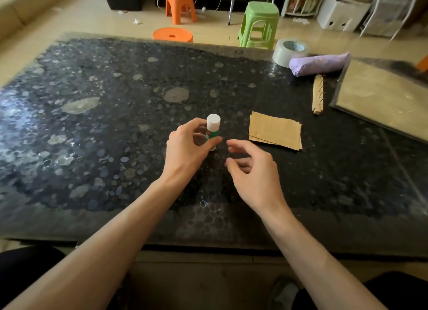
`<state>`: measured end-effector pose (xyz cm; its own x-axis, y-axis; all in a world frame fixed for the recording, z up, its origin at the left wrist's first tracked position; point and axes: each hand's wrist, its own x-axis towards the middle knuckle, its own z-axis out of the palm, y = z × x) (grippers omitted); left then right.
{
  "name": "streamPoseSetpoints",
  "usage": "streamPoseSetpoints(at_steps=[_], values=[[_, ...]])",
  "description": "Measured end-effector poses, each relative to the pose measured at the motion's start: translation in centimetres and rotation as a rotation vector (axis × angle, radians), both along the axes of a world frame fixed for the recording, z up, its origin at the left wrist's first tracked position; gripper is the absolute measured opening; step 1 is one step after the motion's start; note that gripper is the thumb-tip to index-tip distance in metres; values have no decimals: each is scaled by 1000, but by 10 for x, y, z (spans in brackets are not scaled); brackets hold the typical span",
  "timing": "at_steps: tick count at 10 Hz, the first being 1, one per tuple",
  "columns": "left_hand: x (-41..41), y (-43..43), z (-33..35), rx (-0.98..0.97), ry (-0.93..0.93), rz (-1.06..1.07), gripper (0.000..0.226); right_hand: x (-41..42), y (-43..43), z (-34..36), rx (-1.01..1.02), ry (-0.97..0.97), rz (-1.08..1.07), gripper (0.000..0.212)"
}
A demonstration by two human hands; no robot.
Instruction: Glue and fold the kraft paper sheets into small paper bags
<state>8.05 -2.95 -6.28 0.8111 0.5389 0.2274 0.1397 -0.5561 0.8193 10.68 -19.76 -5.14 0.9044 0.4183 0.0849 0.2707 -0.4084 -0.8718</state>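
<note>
Centrally on the dark pebble-patterned surface (115,124), the left hand (187,147) grips a glue stick (213,122) by its green body, thumb and fingers curled round it. The stick is upright with its white cap on top. The right hand (252,171) hovers just right of it, apart from the stick, fingers loosely curled and holding nothing. A small stack of folded kraft paper (275,130) lies flat to the right of the stick, near both hands. At the far right sit a tape roll (289,51), a purple bundle (319,64), a torn spiral-edge strip (317,93) and a large kraft sheet pad (382,96). A green stool (259,25) stands on the floor beyond.
</note>
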Motion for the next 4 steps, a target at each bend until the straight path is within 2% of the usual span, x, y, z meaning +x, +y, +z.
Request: streamPoseSetpoints(at_steps=[1, 2, 3, 4], values=[[-3, 0, -3, 3, 50, -26, 40, -1, 1, -4, -33, 5, 7, 40], [-4, 1, -5, -7, 85, -53, 55, -1, 0, -6, -81, 11, 22, 41], [-15, 4, -3, 37, 101, -38, 56, -6, -5, -4, -107, -19, 54, 43], [-31, 5, -1, 53, 90, 31, 34, -13, -9, 0, -249, -191, 88, 44]])
